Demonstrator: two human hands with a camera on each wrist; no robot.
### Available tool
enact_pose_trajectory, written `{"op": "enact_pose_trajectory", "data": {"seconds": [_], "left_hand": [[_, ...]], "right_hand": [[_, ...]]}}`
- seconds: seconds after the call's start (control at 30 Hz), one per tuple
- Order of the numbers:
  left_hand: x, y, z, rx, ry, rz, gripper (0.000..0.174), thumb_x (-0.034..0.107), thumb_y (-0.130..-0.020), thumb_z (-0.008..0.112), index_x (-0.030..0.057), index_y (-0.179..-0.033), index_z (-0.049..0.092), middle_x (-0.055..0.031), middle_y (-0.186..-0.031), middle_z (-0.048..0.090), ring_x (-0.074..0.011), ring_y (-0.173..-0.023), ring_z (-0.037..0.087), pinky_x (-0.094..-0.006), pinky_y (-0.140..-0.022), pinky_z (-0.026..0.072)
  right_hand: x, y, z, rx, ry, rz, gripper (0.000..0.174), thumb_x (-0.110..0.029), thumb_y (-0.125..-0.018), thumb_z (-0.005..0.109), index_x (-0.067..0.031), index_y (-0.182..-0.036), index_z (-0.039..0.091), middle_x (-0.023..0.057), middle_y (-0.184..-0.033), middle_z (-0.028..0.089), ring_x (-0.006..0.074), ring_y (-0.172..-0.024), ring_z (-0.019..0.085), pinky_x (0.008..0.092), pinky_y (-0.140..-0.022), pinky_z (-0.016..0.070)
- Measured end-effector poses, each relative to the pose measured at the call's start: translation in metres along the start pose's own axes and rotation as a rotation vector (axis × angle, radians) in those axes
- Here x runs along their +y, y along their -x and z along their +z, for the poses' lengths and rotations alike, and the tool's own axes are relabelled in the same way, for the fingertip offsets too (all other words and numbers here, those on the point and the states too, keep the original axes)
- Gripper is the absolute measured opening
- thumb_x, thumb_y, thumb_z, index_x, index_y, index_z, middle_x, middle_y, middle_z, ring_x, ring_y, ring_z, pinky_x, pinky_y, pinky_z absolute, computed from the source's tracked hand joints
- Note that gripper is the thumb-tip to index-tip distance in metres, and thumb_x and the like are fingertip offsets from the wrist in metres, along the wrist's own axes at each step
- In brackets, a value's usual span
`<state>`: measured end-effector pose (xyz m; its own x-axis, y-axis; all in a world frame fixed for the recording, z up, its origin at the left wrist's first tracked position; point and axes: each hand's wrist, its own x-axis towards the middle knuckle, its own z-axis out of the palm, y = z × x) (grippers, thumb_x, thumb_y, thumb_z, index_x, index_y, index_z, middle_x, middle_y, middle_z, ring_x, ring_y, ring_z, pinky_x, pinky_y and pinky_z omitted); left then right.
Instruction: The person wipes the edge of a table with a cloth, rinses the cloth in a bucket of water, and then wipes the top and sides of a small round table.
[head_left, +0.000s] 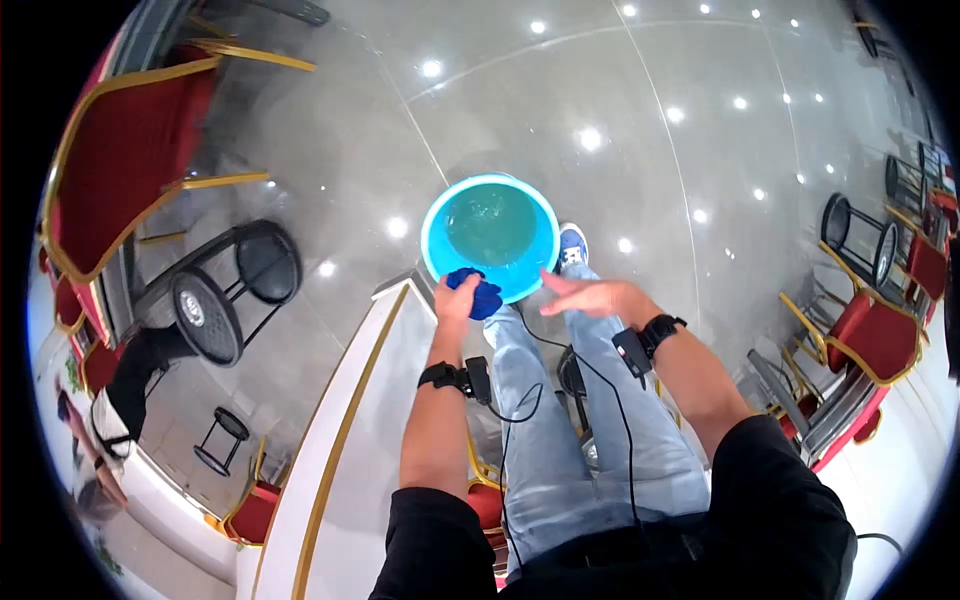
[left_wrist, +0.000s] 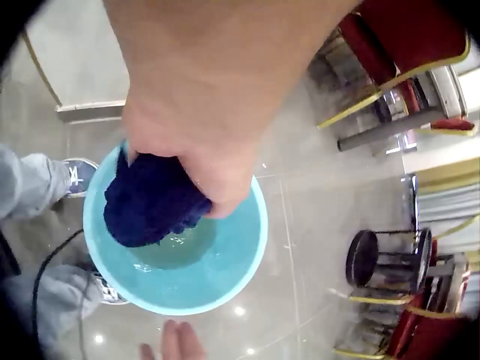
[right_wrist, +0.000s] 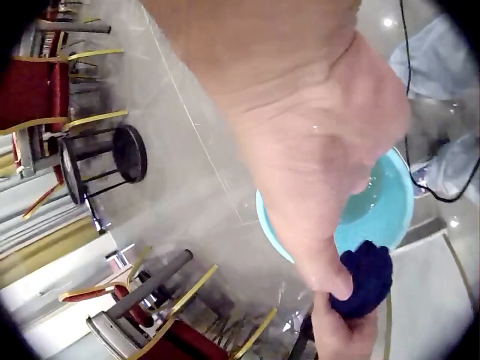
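My left hand [head_left: 457, 298] grips a bunched dark blue cloth [head_left: 486, 300] at the near left rim of a light blue basin [head_left: 532, 270]. Greenish water [head_left: 490, 225] lies in the bottom of the basin. In the left wrist view the wadded cloth [left_wrist: 154, 199] bulges out below my fingers, over the basin's inside. My right hand [head_left: 592, 296] holds nothing; its fingers are extended toward the basin's near right rim, apart from the cloth in the head view.
My shoe [head_left: 573, 245] stands right beside the basin. A white partition with a gold edge [head_left: 350, 400] runs close on the left. Black cables [head_left: 620, 410] hang from the wrist cameras across my legs. Red chairs [head_left: 140, 150] and black stools [head_left: 208, 315] stand around; another person's arm [head_left: 95, 445] shows far left.
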<state>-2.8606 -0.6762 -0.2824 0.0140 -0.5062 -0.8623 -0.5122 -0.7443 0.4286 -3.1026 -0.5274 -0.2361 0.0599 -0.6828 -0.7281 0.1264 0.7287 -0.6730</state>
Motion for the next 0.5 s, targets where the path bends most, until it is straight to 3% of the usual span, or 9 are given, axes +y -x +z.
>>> {"op": "enact_pose_trajectory", "data": {"seconds": [0.1,0.13,0.23,0.27,0.33,0.4,0.43,0.47,0.5], "left_hand": [[0.045,0.065,-0.002,-0.038,0.147,0.062,0.033,0.014,-0.083,0.077,0.0023,-0.111,0.067,-0.0082,-0.103,0.072,-0.0197,-0.085,0.070,-0.0339,-0.080,0.0567],[0.013,0.054,-0.011,-0.079,0.148,0.104,0.049,0.025,-0.078,0.083,-0.0007,-0.115,0.064,-0.0095,-0.101,0.072,-0.0176,-0.088,0.069,-0.0310,-0.078,0.0554],[0.022,0.113,-0.031,0.072,-0.075,0.118,0.068,0.034,-0.077,0.085,-0.0052,-0.126,0.060,-0.0191,-0.110,0.072,-0.0273,-0.101,0.069,-0.0400,-0.092,0.0547],[0.062,0.164,-0.043,0.028,-0.044,0.091,0.075,0.040,-0.075,0.086,-0.0060,-0.128,0.058,-0.0209,-0.113,0.071,-0.0309,-0.106,0.068,-0.0414,-0.095,0.0535],[0.052,0.197,-0.058,0.188,-0.142,0.161,0.079,0.047,-0.078,0.082,-0.0030,-0.133,0.056,-0.0216,-0.119,0.069,-0.0344,-0.111,0.067,-0.0419,-0.096,0.0527],[0.064,0.247,-0.077,0.253,-0.106,0.273,0.076,0.047,-0.079,0.082,-0.0005,-0.132,0.056,-0.0207,-0.115,0.070,-0.0321,-0.110,0.068,-0.0405,-0.095,0.0526],[0.068,0.272,-0.087,0.323,-0.062,0.334,0.071,0.046,-0.078,0.084,0.0013,-0.127,0.058,-0.0194,-0.112,0.071,-0.0295,-0.107,0.069,-0.0395,-0.094,0.0530],[0.071,0.292,-0.094,0.368,-0.002,0.333,0.068,0.045,-0.079,0.084,0.0020,-0.125,0.058,-0.0183,-0.111,0.071,-0.0281,-0.106,0.069,-0.0389,-0.093,0.0532],[0.071,0.313,-0.101,0.402,0.057,0.329,0.064,0.043,-0.079,0.084,0.0027,-0.122,0.059,-0.0171,-0.110,0.071,-0.0267,-0.104,0.069,-0.0383,-0.092,0.0534]], "right_hand": [[0.011,-0.006,0.006,-0.071,0.077,-0.010,0.025,-0.029,-0.083,0.074,-0.0094,-0.098,0.070,0.0080,-0.098,0.074,0.0241,-0.089,0.068,0.0411,-0.077,0.0542],[0.011,-0.012,0.004,-0.083,0.128,-0.082,0.025,-0.028,-0.082,0.074,-0.0103,-0.100,0.070,0.0093,-0.100,0.074,0.0250,-0.090,0.069,0.0415,-0.078,0.0543],[-0.061,0.005,0.014,0.138,0.652,0.187,0.026,-0.022,-0.078,0.071,-0.0110,-0.101,0.068,0.0130,-0.096,0.071,0.0309,-0.089,0.068,0.0419,-0.079,0.0543],[-0.089,0.023,0.012,0.064,0.457,0.195,0.048,-0.028,-0.076,0.077,-0.0146,-0.121,0.066,0.0189,-0.131,0.063,0.0291,-0.123,0.060,0.0381,-0.100,0.0481],[-0.078,0.020,-0.004,-0.273,0.189,0.281,0.071,-0.037,-0.073,0.080,-0.0139,-0.136,0.057,0.0209,-0.147,0.045,0.0293,-0.137,0.044,0.0383,-0.110,0.0369],[-0.073,0.011,-0.016,-0.370,0.385,0.349,0.094,-0.047,-0.071,0.084,-0.0132,-0.150,0.048,0.0230,-0.163,0.027,0.0294,-0.151,0.027,0.0385,-0.120,0.0257],[-0.029,-0.039,-0.025,-0.506,0.884,0.008,0.061,-0.038,-0.077,0.080,-0.0061,-0.127,0.067,0.0140,-0.128,0.067,0.0249,-0.113,0.065,0.0386,-0.098,0.0487],[-0.040,-0.021,-0.028,-0.150,0.581,0.035,0.052,-0.034,-0.074,0.081,-0.0037,-0.115,0.071,0.0165,-0.106,0.074,0.0273,-0.102,0.069,0.0399,-0.091,0.0526],[-0.091,0.006,-0.019,0.107,0.703,0.118,0.037,-0.030,-0.075,0.079,-0.0028,-0.099,0.072,0.0139,-0.097,0.074,0.0260,-0.089,0.071,0.0397,-0.080,0.0553]]}}
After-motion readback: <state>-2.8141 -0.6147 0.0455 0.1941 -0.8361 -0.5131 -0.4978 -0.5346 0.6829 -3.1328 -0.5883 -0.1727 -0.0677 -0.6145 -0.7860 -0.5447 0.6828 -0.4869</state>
